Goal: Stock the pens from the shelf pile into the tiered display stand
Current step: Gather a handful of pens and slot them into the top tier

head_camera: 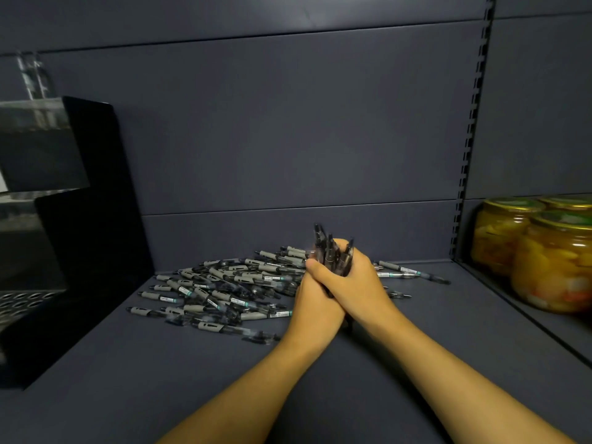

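**Pens, bundled upright in two hands, above shelf pile**

Head view: left hand (pixel 315 294) and right hand (pixel 354 277) were clasped together round a bundle of pens (pixel 331 251), fingers curled tight, the pens standing roughly upright with their clip ends fanned above the knuckles; the bundle was held just over the right part of the pen pile (pixel 224 283), which lay scattered across the middle of the shelf (pixel 384 363); the tiered display stand (pixel 64 219), black-sided with clear fronts, stood well apart at the left edge, its lowest visible tier showing a perforated plate; whether any tier held pens could not be told.

Risks, as judged: the bundle looked uneven, so pens at its edge might slip free on the carry leftward; loosening one hand to reach the stand could let the fan splay and drop; a low sweep across the pile might knock loose pens toward the shelf's front edge.

Surface and room: dark grey shelf with matching back panels; a slotted upright at right; beyond it, jars of preserved vegetables (pixel 551 257) on the neighbouring shelf; lighting dim.
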